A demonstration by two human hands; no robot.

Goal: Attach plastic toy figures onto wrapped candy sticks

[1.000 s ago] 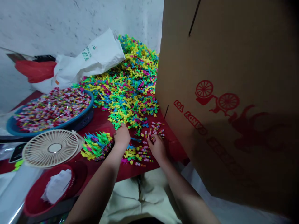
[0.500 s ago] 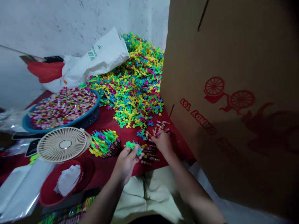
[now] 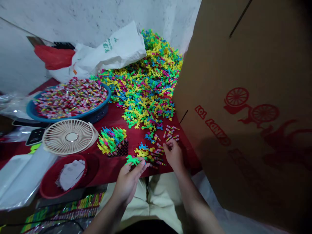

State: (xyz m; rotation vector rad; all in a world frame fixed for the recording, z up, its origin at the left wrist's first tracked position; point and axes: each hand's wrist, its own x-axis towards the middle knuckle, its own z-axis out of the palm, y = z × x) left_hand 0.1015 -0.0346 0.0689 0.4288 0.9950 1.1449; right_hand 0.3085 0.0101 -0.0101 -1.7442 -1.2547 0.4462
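In the head view, the left hand (image 3: pixel 127 188) is raised just over the near edge of the red table (image 3: pixel 114 118), its fingers (image 3: pixel 140 168) pinched around a green plastic figure (image 3: pixel 133 160), which is held clear of the tabletop. The figure looks light and fairly stiff, a small moulded piece with thin limbs. A pinch across its body seems the surest hold, since a thin limb could bend or slip between the fingertips. The right hand (image 3: pixel 173 155) is near the table's right edge, its fingers (image 3: pixel 168 146) curled down among short striped sticks (image 3: pixel 170 132); whether they grip one, I cannot tell. Small yellow figures (image 3: pixel 143 153) and more sticks lie loose between the hands.

Beyond them, a large heap of pink, yellow, blue and green figures (image 3: pixel 146 87) fills the far corner against the wall (image 3: pixel 73 16). To the left, a bunch of figures stands upright in a dark holder (image 3: pixel 120 148), just beside a cream desk fan (image 3: pixel 68 136). A blue basin (image 3: pixel 97 109) of wrapped candies (image 3: pixel 70 99) sits toward the far left corner, a red basket (image 3: pixel 52 188) with papers in it lies by the left edge, and a cardboard carton (image 3: pixel 234 97) printed in red stands along the right edge.
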